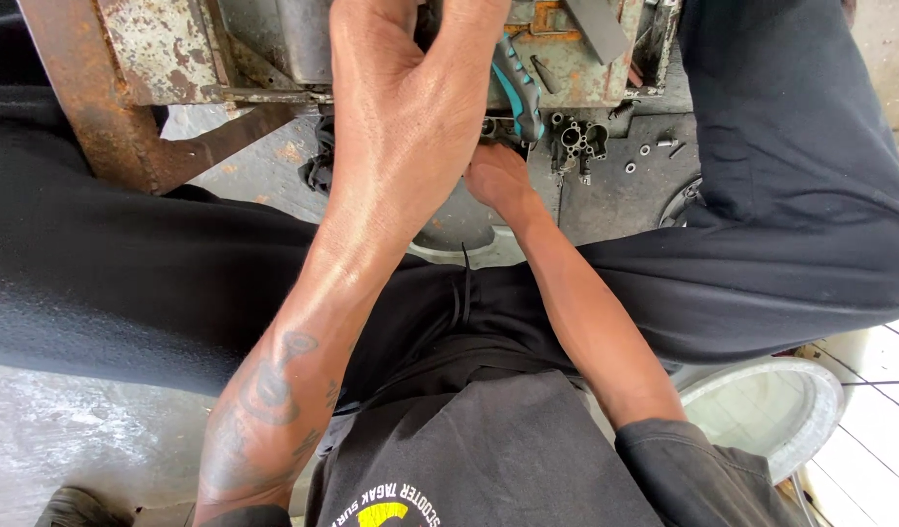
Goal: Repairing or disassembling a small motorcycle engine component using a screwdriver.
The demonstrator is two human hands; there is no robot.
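My left hand reaches up to a rusty, paint-flaked metal box, back of the hand toward me, fingers curled out of sight at the top edge. What it grips is hidden. A teal-and-black tool handle sticks out beside its palm. My right hand sits just below, its fingers tucked under the left hand and hidden. A small grey metal engine part with round bores lies right of both hands.
Small washers and nuts lie on the dark floor by the engine part. My legs in black trousers spread to either side. A pale round basin rim is at lower right. A rusty beam slants at upper left.
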